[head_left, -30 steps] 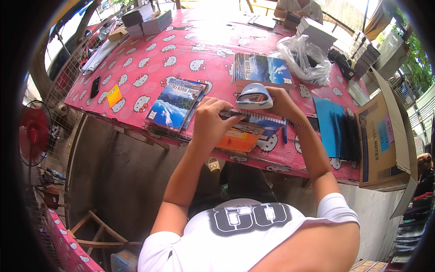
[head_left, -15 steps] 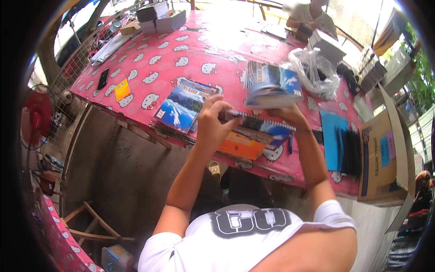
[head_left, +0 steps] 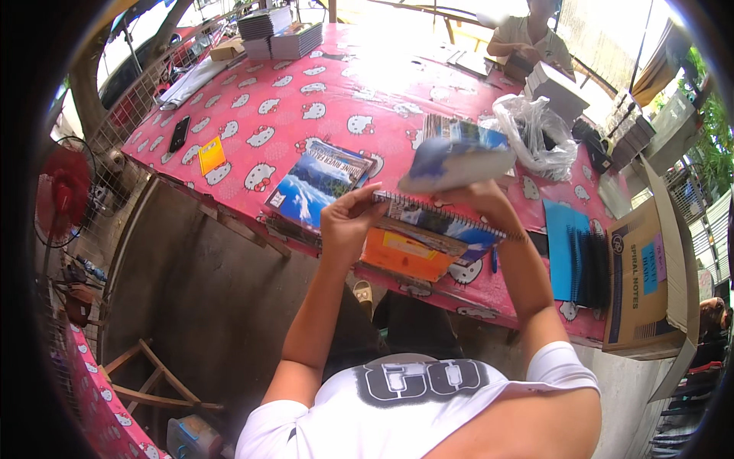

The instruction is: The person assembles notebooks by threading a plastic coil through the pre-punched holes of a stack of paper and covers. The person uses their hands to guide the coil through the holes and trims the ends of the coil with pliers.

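We find the left hand [head_left: 348, 222] clamped, thumb against fingers, on the left end of a wire-coil-bound, landscape-printed paper notebook [head_left: 428, 215] over the near edge of the pink, cartoon-patterned desk [head_left: 260, 103]. The right hand [head_left: 483, 200] meets a blurred blue-and-white object [head_left: 455, 166]; we cannot tell its grip. At its four o'clock we note flat bright-blue sheets [head_left: 560, 245], then a brown cardboard box [head_left: 634, 287].
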Demonstrator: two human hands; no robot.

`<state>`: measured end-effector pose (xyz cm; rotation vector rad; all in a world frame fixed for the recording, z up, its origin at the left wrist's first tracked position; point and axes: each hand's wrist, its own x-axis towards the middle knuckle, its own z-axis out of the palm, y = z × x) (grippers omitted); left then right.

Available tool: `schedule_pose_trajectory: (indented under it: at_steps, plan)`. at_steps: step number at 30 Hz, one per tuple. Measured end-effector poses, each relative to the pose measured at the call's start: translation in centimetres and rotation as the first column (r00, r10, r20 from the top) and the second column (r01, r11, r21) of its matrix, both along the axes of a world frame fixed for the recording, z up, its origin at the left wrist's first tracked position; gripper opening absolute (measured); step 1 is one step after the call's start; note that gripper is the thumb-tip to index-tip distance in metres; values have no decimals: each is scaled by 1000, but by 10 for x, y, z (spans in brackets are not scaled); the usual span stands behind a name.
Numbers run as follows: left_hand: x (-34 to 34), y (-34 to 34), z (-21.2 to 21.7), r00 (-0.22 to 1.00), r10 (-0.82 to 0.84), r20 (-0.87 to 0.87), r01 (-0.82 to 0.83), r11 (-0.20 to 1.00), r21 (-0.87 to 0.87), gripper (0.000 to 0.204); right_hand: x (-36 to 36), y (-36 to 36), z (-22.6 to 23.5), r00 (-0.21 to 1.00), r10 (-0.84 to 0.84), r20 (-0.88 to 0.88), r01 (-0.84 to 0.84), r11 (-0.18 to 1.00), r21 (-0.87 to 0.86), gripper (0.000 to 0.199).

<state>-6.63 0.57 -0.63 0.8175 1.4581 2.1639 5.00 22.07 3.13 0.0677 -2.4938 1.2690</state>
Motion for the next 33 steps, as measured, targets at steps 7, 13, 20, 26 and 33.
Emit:
schedule_pose_trajectory:
  at_steps: [7, 13, 20, 26, 33]
  plan:
    - [-10, -8, 0, 986, -106, 129, 97, 993, 74, 36, -7, -23, 18, 994, -2, 111, 30, 969, -245, 42]
    - [-9, -9, 7, 968, -189, 165, 180, 981, 64, 22, 28, 7, -29, 947, -319, -35, 299, 840, 452, 39]
    - [-11, 11, 27, 959, -188, -214, 239, 938, 249, 22, 94, -15, -80, 754, -631, -185, 559, 467, 685, 46]
    - [48, -73, 129, 628, 686, -369, -222, 612, 759, 21, 152, -45, -81, 372, -913, 168, 591, 372, 716, 62]
    - [75, -29, 36, 640, 29, -767, -57, 998, -10, 17, 177, -29, -103, 517, -856, 19, 674, 420, 608, 44]
